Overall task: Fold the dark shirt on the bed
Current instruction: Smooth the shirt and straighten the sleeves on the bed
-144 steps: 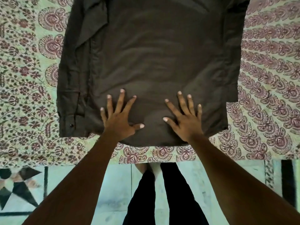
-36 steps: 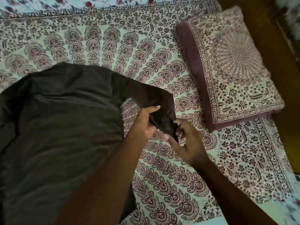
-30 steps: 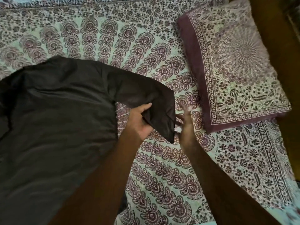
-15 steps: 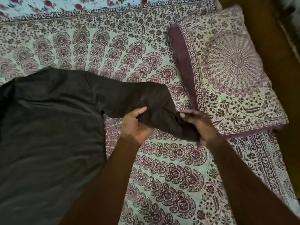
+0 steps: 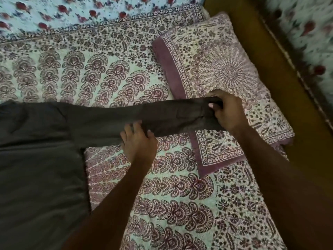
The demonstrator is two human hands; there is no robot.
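The dark shirt (image 5: 37,159) lies flat on the patterned bed (image 5: 180,195), filling the left half of the view. Its right sleeve (image 5: 111,120) is stretched out straight to the right, over the edge of the pillow. My right hand (image 5: 228,112) grips the cuff end of the sleeve above the pillow. My left hand (image 5: 137,141) holds the sleeve's lower edge near its middle, thumb on top, fingers curled under the cloth.
A patterned pillow (image 5: 225,73) with a purple border lies at the right of the bed, under the sleeve's end. A brown wooden bed frame (image 5: 281,83) runs along the far right. Another floral cloth (image 5: 90,13) lies along the top.
The sleeve was bunched and folded between both hands; my right hand has pulled its cuff out to the right over the pillow, so the sleeve now runs straight. My left hand stays at mid-sleeve.
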